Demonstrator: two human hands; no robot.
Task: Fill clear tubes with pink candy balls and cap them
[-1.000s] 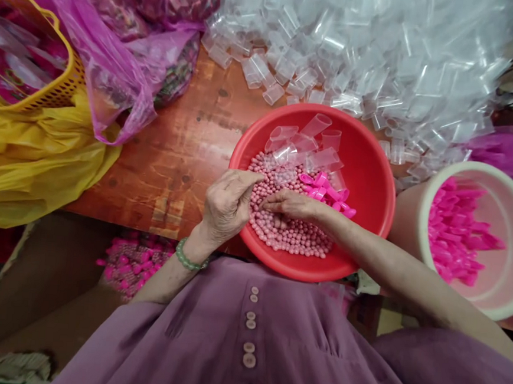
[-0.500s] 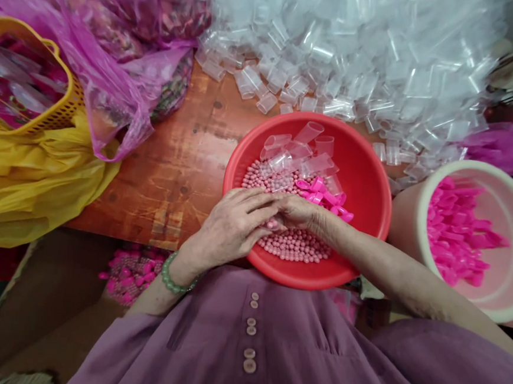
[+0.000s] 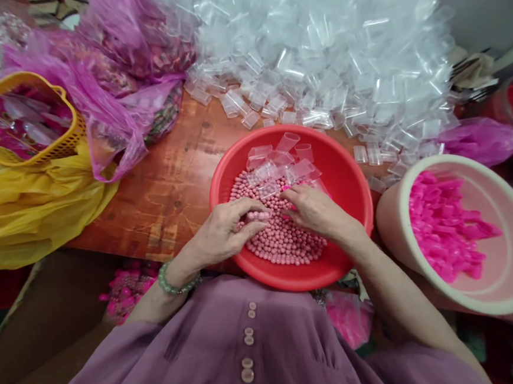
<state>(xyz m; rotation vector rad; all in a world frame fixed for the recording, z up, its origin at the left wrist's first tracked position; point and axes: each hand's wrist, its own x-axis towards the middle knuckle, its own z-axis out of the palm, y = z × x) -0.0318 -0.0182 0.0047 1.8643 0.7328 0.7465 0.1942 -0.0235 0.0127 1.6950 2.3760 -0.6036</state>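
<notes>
My left hand (image 3: 224, 228) is at the left rim of a red basin (image 3: 353, 208), fingers and thumb closed on a short row of pink beads (image 3: 258, 216). Whether a clear tube encloses these beads I cannot tell. My right hand (image 3: 315, 211) reaches into the basin from the right, palm down. Its bent fingers are apart over bright pink plastic pieces (image 3: 287, 189), which it mostly hides. Loose pink beads (image 3: 285, 244) cover the basin floor. Several clear plastic tubes (image 3: 302, 169) lie on them toward the back.
A heap of clear tubes (image 3: 303, 48) fills the back of the wooden table (image 3: 178, 174). At right stands a pale bucket (image 3: 510, 235) holding pink plastic pieces (image 3: 447, 225). Purple bags (image 3: 124, 69), a yellow basket (image 3: 65, 135) and a yellow bag (image 3: 46, 211) occupy the left.
My hands, together over the beads before, are now apart. The right has moved back to the right over the pink pieces; the left keeps hold of its beads. The view has shifted slightly.
</notes>
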